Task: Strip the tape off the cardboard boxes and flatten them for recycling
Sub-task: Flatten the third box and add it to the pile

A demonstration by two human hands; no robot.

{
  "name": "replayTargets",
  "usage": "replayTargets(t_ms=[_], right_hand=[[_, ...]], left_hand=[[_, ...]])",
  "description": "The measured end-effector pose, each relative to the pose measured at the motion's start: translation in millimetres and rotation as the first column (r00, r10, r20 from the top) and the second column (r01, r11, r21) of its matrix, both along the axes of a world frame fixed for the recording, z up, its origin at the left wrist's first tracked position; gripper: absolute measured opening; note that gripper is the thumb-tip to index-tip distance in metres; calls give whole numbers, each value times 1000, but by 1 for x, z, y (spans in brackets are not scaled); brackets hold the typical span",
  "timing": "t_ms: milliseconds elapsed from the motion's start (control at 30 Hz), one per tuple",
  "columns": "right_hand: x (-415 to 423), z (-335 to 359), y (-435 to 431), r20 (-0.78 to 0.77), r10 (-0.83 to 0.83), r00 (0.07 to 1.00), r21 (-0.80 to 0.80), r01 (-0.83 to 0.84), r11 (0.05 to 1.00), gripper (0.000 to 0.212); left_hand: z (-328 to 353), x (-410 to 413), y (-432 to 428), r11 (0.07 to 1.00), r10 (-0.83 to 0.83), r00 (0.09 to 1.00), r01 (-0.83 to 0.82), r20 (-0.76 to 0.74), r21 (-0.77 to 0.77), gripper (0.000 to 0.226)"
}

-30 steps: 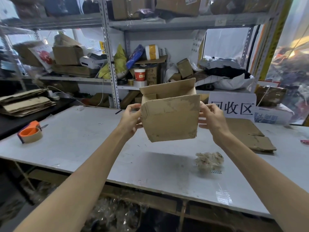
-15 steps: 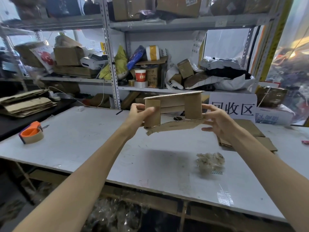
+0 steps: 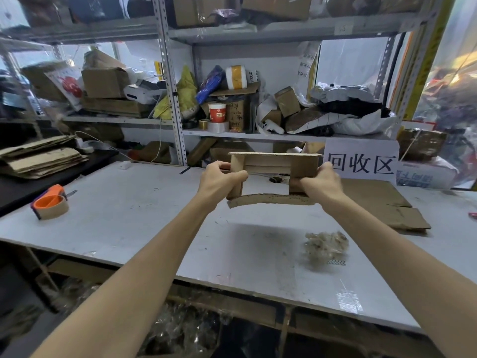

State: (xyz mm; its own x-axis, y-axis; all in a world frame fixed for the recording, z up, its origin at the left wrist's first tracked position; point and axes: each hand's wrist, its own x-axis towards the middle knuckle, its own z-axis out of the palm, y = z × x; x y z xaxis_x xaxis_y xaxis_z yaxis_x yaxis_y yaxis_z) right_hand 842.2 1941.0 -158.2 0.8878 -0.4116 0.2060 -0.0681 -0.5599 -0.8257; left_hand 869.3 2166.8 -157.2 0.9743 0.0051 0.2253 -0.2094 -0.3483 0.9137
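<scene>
- I see the left hand (image 3: pixel 219 180) outstretched, fingers curled round the cardboard box (image 3: pixel 273 164).
- The right hand (image 3: pixel 318 182) grips the box's opposite end, above the table (image 3: pixel 154 215).

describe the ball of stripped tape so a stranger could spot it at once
Look at the big white table. Toward its near right side, in front of the flattened cardboard, lies the ball of tape. It is the only clear, crumpled lump there; its neighbours are flat and brown.
</scene>
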Motion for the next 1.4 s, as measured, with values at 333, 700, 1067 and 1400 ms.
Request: replayTargets(t_ms=[333,700,1067,1400], right_hand=[[-4,-12,-10,-31,189,982,339,-168,926,44],[-20,0,-12,344,327,880,749,-467,470,32],[-4,14,-22,237,6,971,833,-206,513,20],[-25,-4,-65,264,143,954,773,-298,561,36]], left_hand=[[4,-6,1,996,-74,997,73,-18,-53,39],[-3,-10,-7,986,-165,985,165,-54,-18,57],[-8,-18,-42,850,-367,925,377,-100,369,46],[-17,5,-44,926,-143,978,187,-155,327,87]])
